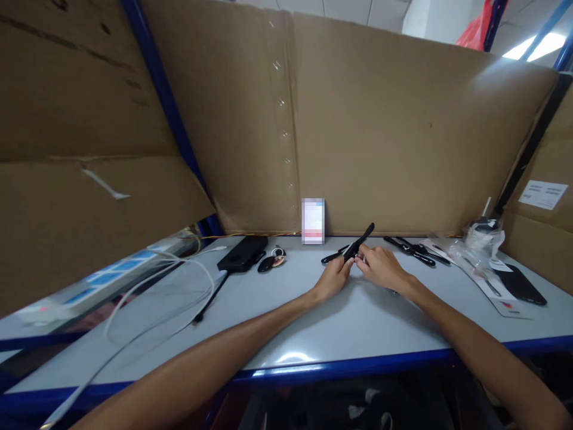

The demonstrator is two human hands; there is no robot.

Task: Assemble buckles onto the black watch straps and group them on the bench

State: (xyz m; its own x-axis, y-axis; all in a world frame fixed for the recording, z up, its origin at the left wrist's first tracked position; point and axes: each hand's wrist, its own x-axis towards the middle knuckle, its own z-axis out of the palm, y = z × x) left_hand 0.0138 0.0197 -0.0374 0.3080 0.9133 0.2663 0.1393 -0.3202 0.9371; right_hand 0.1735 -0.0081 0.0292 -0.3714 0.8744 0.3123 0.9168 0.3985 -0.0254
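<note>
Currently, in the head view, I am seeing the left hand [333,278] gripping a slim black piece [366,236], which is slanting upward above the white table [349,322]. The right hand [382,267] is meeting its lower end, fingertips bunched; I cannot tell what they are pinching. More black pieces [410,250] are lying just rightward, and a blurred screen [313,221] is standing behind, near the cardboard wall [380,131].

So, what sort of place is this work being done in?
Probably an improvised workstation, perhaps a shelf used as a bench: a white tabletop edged by a blue frame, enclosed by cardboard panels, with a power strip along the left.
</note>
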